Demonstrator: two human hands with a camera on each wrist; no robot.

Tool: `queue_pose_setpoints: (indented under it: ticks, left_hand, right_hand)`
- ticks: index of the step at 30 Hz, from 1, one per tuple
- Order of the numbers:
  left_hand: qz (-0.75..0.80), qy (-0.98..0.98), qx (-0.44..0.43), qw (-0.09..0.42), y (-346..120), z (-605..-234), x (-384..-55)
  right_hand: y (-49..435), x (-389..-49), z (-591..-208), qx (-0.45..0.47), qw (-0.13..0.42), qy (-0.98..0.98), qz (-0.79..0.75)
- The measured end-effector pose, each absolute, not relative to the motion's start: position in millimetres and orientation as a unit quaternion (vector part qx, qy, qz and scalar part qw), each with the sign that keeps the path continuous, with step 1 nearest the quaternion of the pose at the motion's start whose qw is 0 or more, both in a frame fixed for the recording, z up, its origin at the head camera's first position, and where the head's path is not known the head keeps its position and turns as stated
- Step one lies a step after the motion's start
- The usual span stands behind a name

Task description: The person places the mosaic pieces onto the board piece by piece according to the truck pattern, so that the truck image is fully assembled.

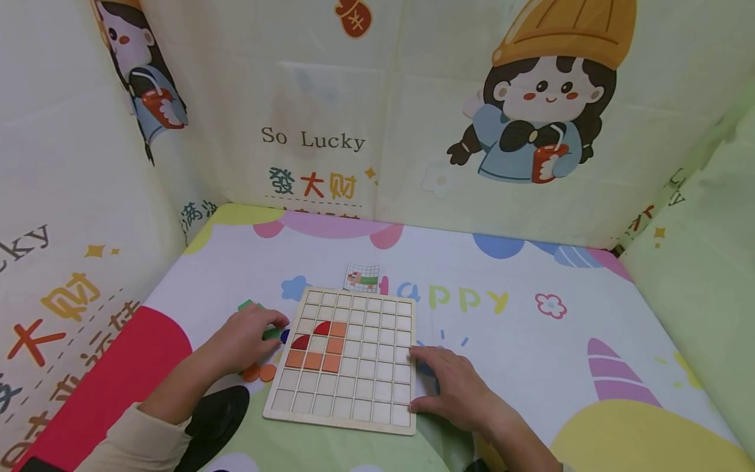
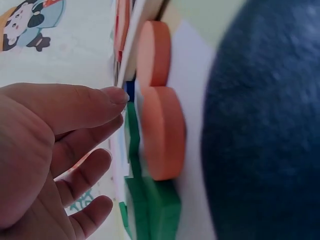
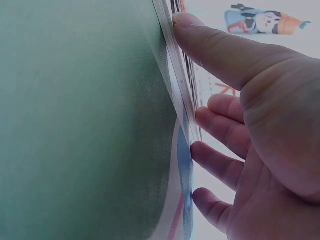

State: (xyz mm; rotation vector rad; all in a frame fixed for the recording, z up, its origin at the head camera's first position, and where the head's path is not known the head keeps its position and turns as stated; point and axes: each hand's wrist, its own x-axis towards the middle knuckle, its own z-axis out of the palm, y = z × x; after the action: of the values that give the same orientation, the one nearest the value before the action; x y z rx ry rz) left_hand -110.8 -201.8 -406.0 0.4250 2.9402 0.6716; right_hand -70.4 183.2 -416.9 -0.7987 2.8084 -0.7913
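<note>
A square wooden grid board lies on the table between my hands. On its left side sit several orange squares and two red quarter-round pieces. My left hand hovers over loose pieces just left of the board, thumb and index finger apart. Close by its fingertips are a dark blue piece and green pieces. Two orange round pieces lie below that hand. My right hand rests against the board's right edge, thumb and fingertips touching the rim with the fingers fairly straight.
Beyond the board's far edge lies a small picture card with a coloured pattern on a grid. A printed cloth covers the table. Patterned cloth walls stand at the back and both sides.
</note>
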Motion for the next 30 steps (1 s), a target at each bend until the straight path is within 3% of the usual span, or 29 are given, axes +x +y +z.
queue_pose_setpoints:
  ticks: [30]
  left_hand:
    - [0.228, 0.962, 0.127, 0.078, -197.2, -406.5, -110.8]
  right_hand:
    - [182.6, -70.8, -414.9, -0.264, 0.066, 0.926, -0.264]
